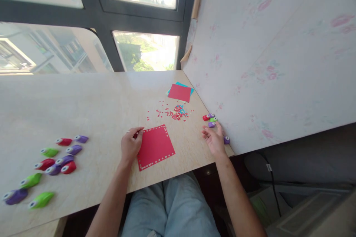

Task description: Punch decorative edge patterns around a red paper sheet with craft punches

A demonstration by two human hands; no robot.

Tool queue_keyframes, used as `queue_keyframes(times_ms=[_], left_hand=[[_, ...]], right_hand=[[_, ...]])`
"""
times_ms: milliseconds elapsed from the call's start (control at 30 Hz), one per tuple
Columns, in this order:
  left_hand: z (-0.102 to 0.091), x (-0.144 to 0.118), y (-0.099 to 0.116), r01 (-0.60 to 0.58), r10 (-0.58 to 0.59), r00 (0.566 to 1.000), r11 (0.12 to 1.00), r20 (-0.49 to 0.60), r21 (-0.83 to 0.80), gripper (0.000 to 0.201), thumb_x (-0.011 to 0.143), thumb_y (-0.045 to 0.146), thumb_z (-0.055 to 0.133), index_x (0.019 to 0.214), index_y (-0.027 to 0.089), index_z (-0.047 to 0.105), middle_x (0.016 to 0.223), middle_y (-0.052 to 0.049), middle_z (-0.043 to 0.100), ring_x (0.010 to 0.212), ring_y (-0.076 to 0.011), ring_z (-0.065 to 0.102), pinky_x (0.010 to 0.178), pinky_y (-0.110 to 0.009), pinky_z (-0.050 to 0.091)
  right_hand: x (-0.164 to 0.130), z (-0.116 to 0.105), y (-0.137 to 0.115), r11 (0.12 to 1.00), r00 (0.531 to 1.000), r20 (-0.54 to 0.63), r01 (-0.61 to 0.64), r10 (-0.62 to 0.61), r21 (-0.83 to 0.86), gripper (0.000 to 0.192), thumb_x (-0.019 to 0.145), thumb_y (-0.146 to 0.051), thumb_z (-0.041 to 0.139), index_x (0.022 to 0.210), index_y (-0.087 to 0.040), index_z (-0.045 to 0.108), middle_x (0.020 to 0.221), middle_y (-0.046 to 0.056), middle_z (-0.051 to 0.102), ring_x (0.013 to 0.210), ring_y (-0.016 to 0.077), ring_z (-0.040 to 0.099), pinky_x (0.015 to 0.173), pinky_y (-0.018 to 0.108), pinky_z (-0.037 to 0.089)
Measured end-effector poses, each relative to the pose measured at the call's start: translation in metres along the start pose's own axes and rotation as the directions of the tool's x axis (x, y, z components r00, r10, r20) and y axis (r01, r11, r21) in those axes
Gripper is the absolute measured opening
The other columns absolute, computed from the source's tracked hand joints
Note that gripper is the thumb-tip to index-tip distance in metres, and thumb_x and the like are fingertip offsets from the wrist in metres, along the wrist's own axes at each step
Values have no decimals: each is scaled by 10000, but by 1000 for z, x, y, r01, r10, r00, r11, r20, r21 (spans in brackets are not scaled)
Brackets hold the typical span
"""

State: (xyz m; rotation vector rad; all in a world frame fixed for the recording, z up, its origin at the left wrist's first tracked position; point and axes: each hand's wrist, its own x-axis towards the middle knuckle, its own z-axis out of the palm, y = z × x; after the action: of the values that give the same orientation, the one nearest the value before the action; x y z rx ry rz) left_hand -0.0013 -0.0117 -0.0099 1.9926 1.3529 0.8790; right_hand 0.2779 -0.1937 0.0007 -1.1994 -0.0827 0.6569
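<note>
Pale wood-grain worktop (pixel 83 103) under a dark-framed window (pixel 97 18), with a flowered wall (pixel 264 63) along the right edge. Far left on the worktop, a loose cluster of small paper punches (pixel 55 159) in green, red and purple, well apart from both hands. Toward the far right corner, a red paper square (pixel 179 92) lying on top of a teal sheet (pixel 183 85), only the teal edge showing. Nearer, a scatter of tiny red and teal paper bits (pixel 175 113) between that stack and the near sheet. Against the wall, a tight group of three small punches (pixel 210 119), red, green and purple, and one more purple punch (pixel 226 140) just beside the right hand. Nothing lying between either hand and the near sheet. Below the worktop edge, light blue jeans (pixel 172 207).

Near the front edge, a red paper sheet (pixel 155 147), flat and turned slightly askew, with a row of small heart-shaped holes punched along its border. Left hand (pixel 130 145) resting on the sheet's left edge, grip narrow, fingers curled onto the paper. Right hand (pixel 214 139) flat on the worktop to the right of the sheet, apart from it, grip loose and holding nothing, fingertips just short of the three punches.
</note>
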Motion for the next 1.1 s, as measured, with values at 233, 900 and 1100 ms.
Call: queue_keyframes(times_ms=[233, 900, 1100], left_hand=[[1, 0, -1, -30, 30, 1000, 998, -5, -47, 295, 858, 331, 485, 936, 192, 734, 903, -69, 741, 763, -195, 656, 717, -303, 506], [4, -1, -6, -32, 29, 999, 991, -29, -129, 246, 864, 305, 520, 936, 193, 727, 924, -76, 741, 782, -201, 654, 715, -317, 486], [4, -1, -6, -15, 9, 999, 988, -39, -153, 237, 861, 296, 525, 927, 199, 731, 917, -71, 740, 776, -198, 649, 713, -315, 485]], right_hand=[[-3, 1, -1, 984, 992, 122, 25, -3, -174, 569, 622, -289, 805, 1133, -196, 571, 656, -53, 613, 539, 94, 556, 475, 175, 466], [-13, 44, 38, -36, 737, 582, 609, -343, -792, 293, 876, -317, 567, 1112, -214, 707, 991, 68, 683, 799, 211, 666, 631, 290, 482], [2, 59, 47, 155, 591, 772, 807, -236, -570, 332, 871, -215, 573, 1193, -214, 656, 1159, 91, 686, 1055, 244, 645, 897, 386, 517]])
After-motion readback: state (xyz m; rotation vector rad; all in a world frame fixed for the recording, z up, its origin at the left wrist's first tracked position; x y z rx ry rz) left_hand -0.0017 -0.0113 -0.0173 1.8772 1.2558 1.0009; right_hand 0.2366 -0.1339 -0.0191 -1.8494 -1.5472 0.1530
